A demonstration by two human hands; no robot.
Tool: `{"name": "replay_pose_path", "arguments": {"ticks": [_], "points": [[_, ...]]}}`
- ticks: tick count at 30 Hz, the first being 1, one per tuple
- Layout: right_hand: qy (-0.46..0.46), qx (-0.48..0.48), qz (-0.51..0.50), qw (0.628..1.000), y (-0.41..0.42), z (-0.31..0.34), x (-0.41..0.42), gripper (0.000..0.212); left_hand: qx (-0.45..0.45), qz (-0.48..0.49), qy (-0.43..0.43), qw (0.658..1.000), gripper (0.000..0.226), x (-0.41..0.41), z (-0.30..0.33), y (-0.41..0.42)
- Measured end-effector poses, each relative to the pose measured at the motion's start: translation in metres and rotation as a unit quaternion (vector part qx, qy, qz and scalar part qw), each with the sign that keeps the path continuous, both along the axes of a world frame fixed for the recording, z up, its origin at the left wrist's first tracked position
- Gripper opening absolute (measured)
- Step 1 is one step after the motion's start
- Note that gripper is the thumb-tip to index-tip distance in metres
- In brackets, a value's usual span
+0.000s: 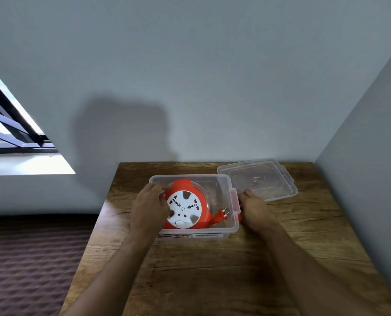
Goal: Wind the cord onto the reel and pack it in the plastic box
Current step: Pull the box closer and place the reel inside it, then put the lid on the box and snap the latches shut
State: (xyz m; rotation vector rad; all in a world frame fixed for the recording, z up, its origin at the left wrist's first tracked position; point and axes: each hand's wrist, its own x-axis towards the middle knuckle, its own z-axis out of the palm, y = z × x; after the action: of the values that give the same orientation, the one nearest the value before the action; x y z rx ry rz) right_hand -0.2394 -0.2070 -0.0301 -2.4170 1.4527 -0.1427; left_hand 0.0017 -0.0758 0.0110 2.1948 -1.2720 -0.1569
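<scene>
Seen from the head camera: an orange cord reel (pixel 186 207), plug (pixel 222 215) tucked alongside, lies flat inside the clear plastic box (pixel 226 179) on the tabletop (pixel 212 270). The left hand (pixel 148 207) rests on the reel's edge, fingers (pixel 160 187) curled, apparently seating it. The right hand (pixel 255 207) braces the box's latch side, fingers hidden. The lid (pixel 258 179) waits behind.

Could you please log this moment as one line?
cord reel in plastic box | left hand on reel | right hand at latch | lid off

We've got just one head-worn wide-angle view, looking forward and down from close above the wooden table (pixel 212 270), facing the wall (pixel 190 76).
</scene>
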Motion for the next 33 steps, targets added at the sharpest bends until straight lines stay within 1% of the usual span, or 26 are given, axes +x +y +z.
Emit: {"name": "replay_pose_path", "arguments": {"ticks": [3, 5, 7, 10, 12, 14, 16, 18, 20, 22, 23, 24, 25, 27, 29, 30, 31, 33], "points": [[-0.014, -0.03, -0.006, 0.999, -0.003, 0.012, -0.011, 0.017, -0.007, 0.0, 0.002, 1.0, 0.031, -0.002, 0.0, 0.002], [-0.036, -0.07, -0.012, 0.997, -0.005, 0.02, -0.015, 0.012, -0.011, 0.011, 0.008, 1.0, 0.029, -0.002, -0.001, 0.002], [-0.075, -0.131, -0.036, 0.988, -0.005, 0.032, -0.015, 0.009, -0.015, 0.021, 0.015, 1.0, 0.03, -0.002, -0.001, 0.001], [-0.17, -0.229, -0.074, 0.956, -0.002, 0.058, -0.007, 0.014, -0.024, 0.035, 0.038, 0.998, 0.031, -0.004, 0.002, 0.0], [-0.24, -0.281, -0.07, 0.927, 0.008, 0.08, 0.002, 0.017, -0.032, 0.043, 0.06, 0.997, 0.03, -0.004, 0.003, -0.002], [-0.321, -0.295, -0.08, 0.896, 0.025, 0.103, 0.012, 0.016, -0.048, 0.053, 0.091, 0.993, 0.03, -0.003, 0.003, -0.003], [-0.422, -0.265, -0.123, 0.858, 0.046, 0.124, 0.023, 0.018, -0.074, 0.061, 0.117, 0.988, 0.03, -0.002, 0.003, -0.004], [-0.537, -0.2, -0.162, 0.803, 0.064, 0.137, 0.032, 0.017, -0.102, 0.066, 0.157, 0.98, 0.031, 0.001, 0.005, -0.004], [-0.616, -0.063, -0.205, 0.758, 0.072, 0.139, 0.038, 0.017, -0.132, 0.078, 0.214, 0.965, 0.035, 0.003, 0.009, -0.002], [-0.635, 0.095, -0.243, 0.727, 0.073, 0.128, 0.039, 0.026, -0.159, 0.076, 0.292, 0.94, 0.046, 0.004, 0.012, 0.0], [-0.625, 0.153, -0.262, 0.719, 0.073, 0.12, 0.038, 0.027, -0.169, 0.073, 0.327, 0.927, 0.054, 0.004, 0.015, 0.002], [-0.608, 0.197, -0.281, 0.716, 0.072, 0.111, 0.037, 0.028, -0.174, 0.069, 0.347, 0.919, 0.06, 0.004, 0.016, 0.004], [-0.591, 0.231, -0.296, 0.714, 0.071, 0.101, 0.035, 0.028, -0.166, 0.067, 0.34, 0.923, 0.06, 0.005, 0.017, 0.006], [-0.568, 0.282, -0.311, 0.708, 0.072, 0.087, 0.03, 0.027, -0.13, 0.059, 0.276, 0.95, 0.054, 0.007, 0.019, 0.006], [-0.545, 0.326, -0.31, 0.707, 0.071, 0.078, 0.024, 0.03, -0.081, 0.068, 0.231, 0.967, 0.044, 0.01, 0.016, 0.002], [-0.531, 0.341, -0.305, 0.713, 0.071, 0.075, 0.022, 0.034, -0.059, 0.072, 0.215, 0.972, 0.045, 0.01, 0.016, 0.001], [-0.516, 0.348, -0.295, 0.725, 0.071, 0.073, 0.021, 0.038, -0.042, 0.073, 0.205, 0.975, 0.051, 0.011, 0.016, 0.0], [-0.469, 0.338, -0.274, 0.769, 0.07, 0.074, 0.018, 0.045, -0.015, 0.076, 0.192, 0.978, 0.058, 0.009, 0.017, 0.001]]}}
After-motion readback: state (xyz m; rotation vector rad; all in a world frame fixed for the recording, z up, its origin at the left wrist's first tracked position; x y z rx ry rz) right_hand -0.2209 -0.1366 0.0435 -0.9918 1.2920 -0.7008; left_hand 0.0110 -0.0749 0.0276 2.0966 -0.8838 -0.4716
